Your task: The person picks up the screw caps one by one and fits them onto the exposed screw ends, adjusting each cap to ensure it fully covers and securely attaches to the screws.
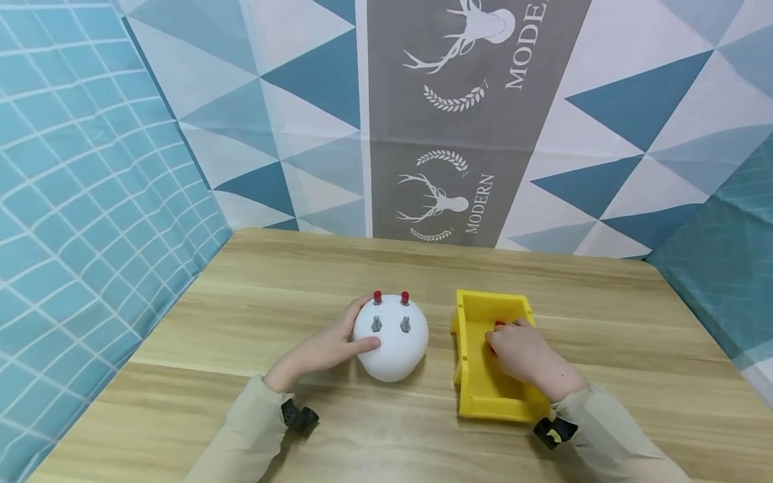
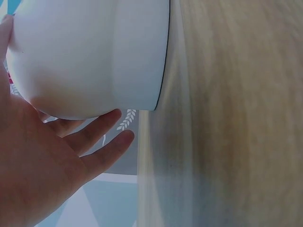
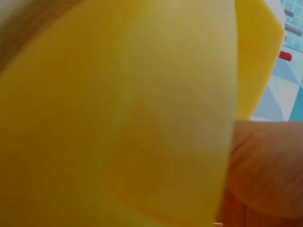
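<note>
A white rounded dome point(image 1: 391, 355) stands on the table, with metal toggle switches on its upper face. Two of the switches wear red caps point(image 1: 405, 297); the two nearer ones show bare metal levers point(image 1: 405, 325). My left hand point(image 1: 338, 345) holds the dome's left side, thumb on top; in the left wrist view some fingers point(image 2: 106, 153) stand off its wall. To the right, my right hand point(image 1: 522, 349) reaches into a yellow bin point(image 1: 477, 406), fingers bent down at small red pieces point(image 1: 499, 324). Whether it pinches one is hidden; the bin wall point(image 3: 142, 113) blocks the right wrist view.
The wood-grain table point(image 1: 386, 436) reaches back to a patterned cloth point(image 1: 314, 100) hung behind it. Blue tile-patterned cloth point(image 1: 78, 201) borders the left side. The bin's raised walls surround the right hand.
</note>
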The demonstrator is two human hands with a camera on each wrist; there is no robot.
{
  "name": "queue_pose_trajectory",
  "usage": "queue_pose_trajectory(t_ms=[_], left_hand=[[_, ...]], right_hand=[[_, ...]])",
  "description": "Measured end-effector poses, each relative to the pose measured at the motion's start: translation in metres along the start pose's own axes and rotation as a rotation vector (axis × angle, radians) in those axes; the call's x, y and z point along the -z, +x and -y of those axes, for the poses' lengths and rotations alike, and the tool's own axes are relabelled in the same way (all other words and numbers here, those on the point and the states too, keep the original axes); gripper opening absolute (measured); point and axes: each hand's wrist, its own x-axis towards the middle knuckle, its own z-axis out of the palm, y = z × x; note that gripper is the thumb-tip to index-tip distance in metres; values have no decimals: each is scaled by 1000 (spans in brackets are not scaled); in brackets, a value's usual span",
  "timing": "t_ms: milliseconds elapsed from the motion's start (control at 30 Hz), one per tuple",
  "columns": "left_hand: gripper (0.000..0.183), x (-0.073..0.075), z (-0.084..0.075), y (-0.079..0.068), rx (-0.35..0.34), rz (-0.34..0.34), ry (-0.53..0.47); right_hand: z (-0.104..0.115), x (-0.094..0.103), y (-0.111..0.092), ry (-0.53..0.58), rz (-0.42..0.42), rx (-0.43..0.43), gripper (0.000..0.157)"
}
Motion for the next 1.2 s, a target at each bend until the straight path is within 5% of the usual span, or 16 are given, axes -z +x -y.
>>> queue_pose_trajectory(t_ms=[600, 1200], left_hand=[[82, -1, -2, -6, -4, -9, 5], [85, 1, 2, 1, -52, 12, 51]], right_hand=[[4, -8, -8, -120, 8, -3, 7], [0, 10, -4, 97, -32, -55, 15]])
